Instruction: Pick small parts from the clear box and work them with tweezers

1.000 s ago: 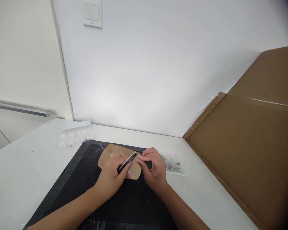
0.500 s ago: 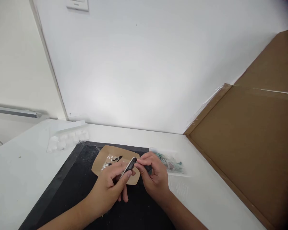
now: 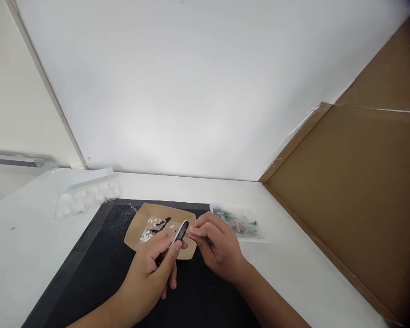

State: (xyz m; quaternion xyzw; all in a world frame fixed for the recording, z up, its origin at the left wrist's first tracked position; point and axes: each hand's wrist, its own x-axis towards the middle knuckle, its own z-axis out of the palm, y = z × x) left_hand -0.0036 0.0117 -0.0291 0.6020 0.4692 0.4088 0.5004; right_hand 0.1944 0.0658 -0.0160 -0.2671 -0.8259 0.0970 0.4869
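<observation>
My left hand [image 3: 153, 271] is closed around a small black-and-white tool [image 3: 181, 231], held up over the black mat [image 3: 99, 273]. My right hand [image 3: 218, 248] pinches at the tool's tip with thumb and forefinger; whatever sits between those fingers is too small to name. Just behind the hands lies a brown paper tray [image 3: 136, 228] holding several small white and black bits [image 3: 153, 228].
A clear plastic blister tray [image 3: 85, 196] lies at the back left of the white table [image 3: 20, 246]. A clear packet with greenish pieces [image 3: 237, 222] sits right of the mat. A large brown cardboard sheet [image 3: 355, 191] leans against the wall on the right.
The camera has tilted down and the view has shifted. My left hand has drawn back off the paper tray, so the small bits in it now show. Both hands stay on the tool.
</observation>
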